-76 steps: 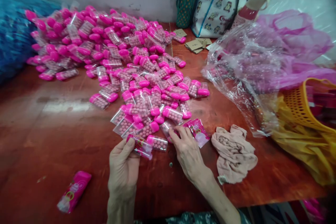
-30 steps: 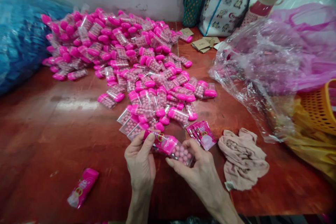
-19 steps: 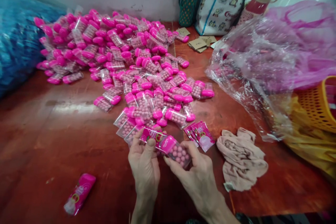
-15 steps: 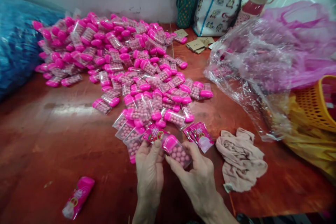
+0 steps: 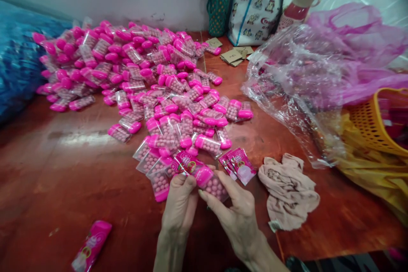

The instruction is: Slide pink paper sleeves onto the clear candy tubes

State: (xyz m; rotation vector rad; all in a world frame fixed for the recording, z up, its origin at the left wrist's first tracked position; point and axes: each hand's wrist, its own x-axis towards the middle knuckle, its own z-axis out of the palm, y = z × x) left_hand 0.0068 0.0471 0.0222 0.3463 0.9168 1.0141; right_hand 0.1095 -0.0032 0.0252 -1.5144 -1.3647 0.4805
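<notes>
Between thumb and fingers, my right hand grips a clear container of pink balls with a pink cap, tilted with its cap toward my left hand. My left hand pinches a printed pink sleeve by its lower edge, close beside the cap. Right behind the hands lie several more capped containers, at the near end of a big pile. Flat printed sleeves rest just beyond my right hand. One container in a printed sleeve lies alone at the lower left.
A crumpled cloth lies right of my hands. Farther right are clear and pink plastic bags and a yellow basket. Cardboard pieces, a white bag and a bottle stand or lie at the back. Blue plastic is at left.
The view has shifted slightly, moving the scene left. The fingers of my left hand have drawn closer together on the sleeve's lower edge, and the sleeve now sits nearer the cap.
</notes>
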